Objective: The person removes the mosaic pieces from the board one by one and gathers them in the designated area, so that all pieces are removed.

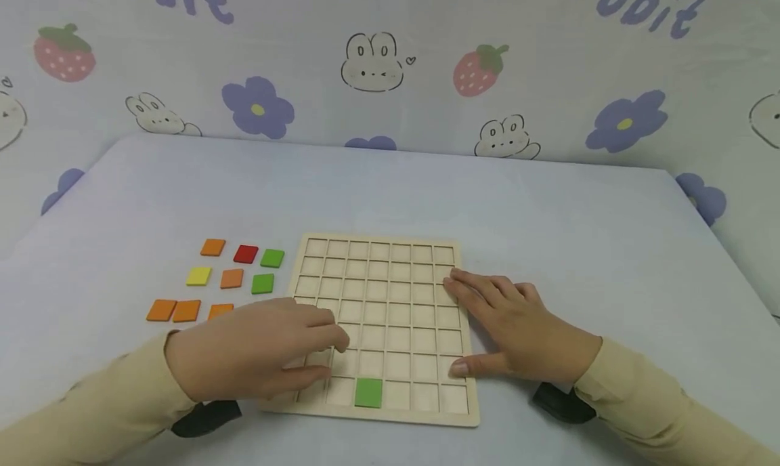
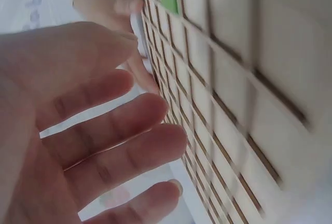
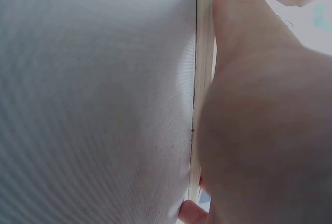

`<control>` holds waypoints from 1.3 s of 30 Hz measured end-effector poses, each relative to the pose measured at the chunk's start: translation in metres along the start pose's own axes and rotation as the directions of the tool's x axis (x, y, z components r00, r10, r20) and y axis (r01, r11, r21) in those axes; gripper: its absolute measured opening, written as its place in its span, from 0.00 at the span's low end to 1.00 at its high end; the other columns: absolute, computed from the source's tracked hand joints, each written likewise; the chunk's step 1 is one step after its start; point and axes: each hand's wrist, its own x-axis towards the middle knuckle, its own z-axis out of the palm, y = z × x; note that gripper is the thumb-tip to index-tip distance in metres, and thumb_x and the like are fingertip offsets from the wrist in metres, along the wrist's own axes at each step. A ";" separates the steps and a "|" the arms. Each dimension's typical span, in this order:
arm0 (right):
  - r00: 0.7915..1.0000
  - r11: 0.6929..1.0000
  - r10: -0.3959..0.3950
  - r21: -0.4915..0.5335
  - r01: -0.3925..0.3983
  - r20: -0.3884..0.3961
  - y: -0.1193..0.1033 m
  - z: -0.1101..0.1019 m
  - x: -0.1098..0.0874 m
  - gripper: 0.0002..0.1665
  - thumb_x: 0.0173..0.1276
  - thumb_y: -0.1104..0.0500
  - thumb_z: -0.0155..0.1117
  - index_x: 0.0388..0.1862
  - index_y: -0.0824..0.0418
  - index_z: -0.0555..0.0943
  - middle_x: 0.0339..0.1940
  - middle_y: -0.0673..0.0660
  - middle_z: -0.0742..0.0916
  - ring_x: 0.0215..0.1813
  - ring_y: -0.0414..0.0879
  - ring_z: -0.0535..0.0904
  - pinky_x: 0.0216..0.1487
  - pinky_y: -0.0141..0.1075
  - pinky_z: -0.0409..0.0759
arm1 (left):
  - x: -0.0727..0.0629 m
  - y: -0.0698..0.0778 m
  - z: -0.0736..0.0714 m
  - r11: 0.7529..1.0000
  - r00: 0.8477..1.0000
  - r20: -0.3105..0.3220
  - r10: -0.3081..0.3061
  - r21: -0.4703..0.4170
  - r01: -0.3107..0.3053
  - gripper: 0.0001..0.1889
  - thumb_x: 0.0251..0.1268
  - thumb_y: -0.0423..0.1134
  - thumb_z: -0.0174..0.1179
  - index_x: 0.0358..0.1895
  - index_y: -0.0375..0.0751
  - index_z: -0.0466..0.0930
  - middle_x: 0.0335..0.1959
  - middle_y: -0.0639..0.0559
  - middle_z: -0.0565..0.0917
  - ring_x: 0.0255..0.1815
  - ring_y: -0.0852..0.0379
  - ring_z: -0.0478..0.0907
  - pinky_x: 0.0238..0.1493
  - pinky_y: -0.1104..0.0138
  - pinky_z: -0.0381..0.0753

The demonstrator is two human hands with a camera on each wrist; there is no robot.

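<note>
A square wooden grid board (image 1: 399, 315) lies on the white table, with one green tile (image 1: 368, 393) in its bottom row. Over the board's lower left part hovers my left hand (image 1: 262, 347), its fingers loosely bent; the left wrist view shows nothing between thumb and fingers. My right hand (image 1: 508, 324) rests on the board's right edge, thumb and fingertips spread apart along the rim. In the right wrist view, the board's side edge (image 3: 205, 42) runs beside that thumb. Some of the board's lower left squares are hidden by the left hand.
Left of the board lie several loose tiles: orange (image 1: 213, 247), red (image 1: 246, 254), green (image 1: 272, 258) and yellow (image 1: 198, 276), with more orange ones (image 1: 161, 310) nearer, one partly behind the left hand. A patterned cloth (image 1: 420, 120) hangs behind the table.
</note>
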 end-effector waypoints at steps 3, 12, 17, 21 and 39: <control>1.000 1.000 0.000 -0.002 0.000 -0.005 0.000 0.001 0.001 0.61 0.55 0.20 0.49 0.78 0.52 0.48 0.77 0.53 0.58 0.69 0.52 0.60 0.54 0.51 0.61 | 0.014 0.010 0.003 0.999 0.998 0.035 0.045 0.009 -0.046 0.07 0.64 0.43 0.61 0.43 0.51 0.78 0.32 0.63 0.75 0.30 0.68 0.69 0.35 0.73 0.73; 1.000 1.000 0.004 -0.003 -0.004 0.001 0.000 0.002 0.001 0.62 0.54 0.19 0.48 0.78 0.52 0.48 0.77 0.54 0.57 0.69 0.52 0.60 0.54 0.51 0.61 | 0.040 0.023 0.020 0.976 0.986 0.061 0.158 0.143 -0.165 0.10 0.61 0.47 0.63 0.44 0.57 0.76 0.30 0.62 0.71 0.28 0.67 0.66 0.28 0.76 0.63; 1.000 1.000 0.001 -0.004 -0.001 0.002 -0.002 0.000 0.002 0.61 0.55 0.20 0.48 0.78 0.53 0.48 0.77 0.54 0.58 0.69 0.52 0.60 0.54 0.52 0.62 | 0.040 0.022 0.022 0.974 0.983 0.043 0.178 0.137 -0.182 0.07 0.60 0.45 0.64 0.38 0.57 0.76 0.27 0.62 0.69 0.26 0.67 0.65 0.27 0.77 0.61; 1.000 1.000 0.004 -0.004 -0.004 0.003 -0.003 -0.002 0.001 0.61 0.55 0.20 0.48 0.77 0.53 0.49 0.77 0.54 0.58 0.68 0.52 0.60 0.55 0.52 0.62 | 0.039 0.020 0.022 0.973 0.980 0.057 0.190 0.123 -0.196 0.07 0.59 0.47 0.65 0.37 0.57 0.76 0.27 0.63 0.69 0.26 0.68 0.65 0.28 0.77 0.61; 1.000 1.000 0.011 -0.006 -0.011 0.009 -0.002 -0.001 0.000 0.61 0.55 0.19 0.47 0.78 0.52 0.48 0.77 0.52 0.58 0.70 0.52 0.59 0.55 0.52 0.61 | 0.038 0.022 0.029 0.938 0.956 -0.029 0.291 0.206 -0.279 0.07 0.56 0.39 0.62 0.27 0.55 0.73 0.24 0.62 0.67 0.21 0.66 0.62 0.25 0.77 0.56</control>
